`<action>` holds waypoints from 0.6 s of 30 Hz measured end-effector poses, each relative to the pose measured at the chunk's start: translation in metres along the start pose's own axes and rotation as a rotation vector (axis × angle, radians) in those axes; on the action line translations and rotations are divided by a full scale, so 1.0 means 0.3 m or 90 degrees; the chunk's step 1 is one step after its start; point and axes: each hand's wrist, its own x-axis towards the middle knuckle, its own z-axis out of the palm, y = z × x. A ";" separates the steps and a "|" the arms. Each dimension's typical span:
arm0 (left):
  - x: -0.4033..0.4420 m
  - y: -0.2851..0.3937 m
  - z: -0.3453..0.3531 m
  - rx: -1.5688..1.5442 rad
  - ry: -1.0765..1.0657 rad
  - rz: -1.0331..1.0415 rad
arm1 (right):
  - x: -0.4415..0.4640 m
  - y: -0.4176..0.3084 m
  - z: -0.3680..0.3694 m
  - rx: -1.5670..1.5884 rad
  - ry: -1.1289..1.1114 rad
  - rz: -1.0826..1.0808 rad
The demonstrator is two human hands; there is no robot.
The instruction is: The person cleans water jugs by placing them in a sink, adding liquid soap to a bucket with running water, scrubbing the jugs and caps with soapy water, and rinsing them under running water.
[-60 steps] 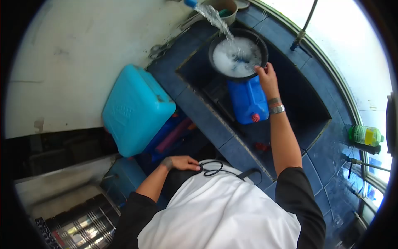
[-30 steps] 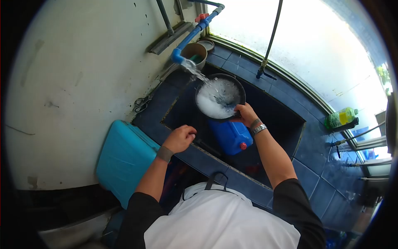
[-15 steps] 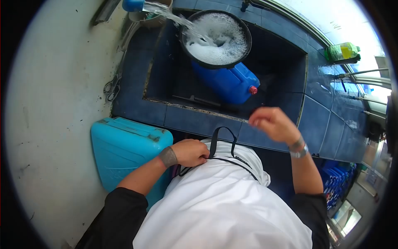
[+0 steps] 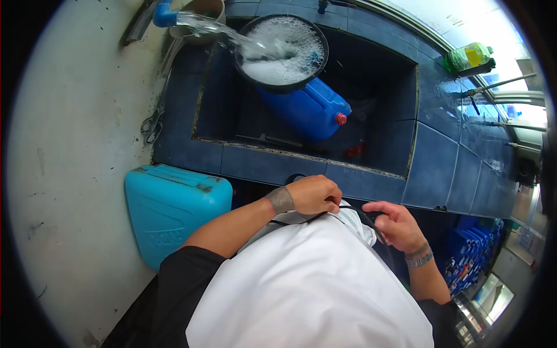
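Observation:
My left hand (image 4: 313,195) is closed on a thin black cord (image 4: 318,217) at the waist of the white apron (image 4: 301,272). Just to its right, my right hand (image 4: 397,225) is beside a black strap (image 4: 371,223), with the index finger stretched out and the other fingers curled; whether it grips the strap is unclear. Beyond both hands, a black basin (image 4: 241,62) of foamy water rests on a blue jerrycan (image 4: 307,110) with a red cap in the dark tiled sink (image 4: 383,142). Water pours into the basin from a blue pipe (image 4: 165,15).
A turquoise container (image 4: 177,211) stands left of my left forearm, by the wall. Scissors (image 4: 152,126) are at the sink's left edge. A green bottle (image 4: 469,58) lies at the upper right, near taps. Several blue containers (image 4: 473,255) stand at the lower right.
My right hand let go of the basin earlier and has now come down to the apron's strap. My left hand has shifted right along the waist. Water keeps running into the basin.

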 end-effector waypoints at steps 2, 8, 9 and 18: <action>-0.008 0.001 -0.020 0.035 -0.008 -0.024 | -0.073 0.075 -0.090 -0.019 -0.009 0.004; -0.299 -0.041 -0.101 -0.041 -0.075 -0.121 | -0.073 0.077 -0.092 -0.052 0.085 -0.025; -0.330 -0.034 -0.084 -0.079 -0.116 -0.121 | -0.047 0.058 -0.063 -0.153 0.080 -0.073; -0.135 -0.080 0.053 -0.163 -0.034 -0.090 | -0.096 0.096 -0.288 -0.365 0.068 0.047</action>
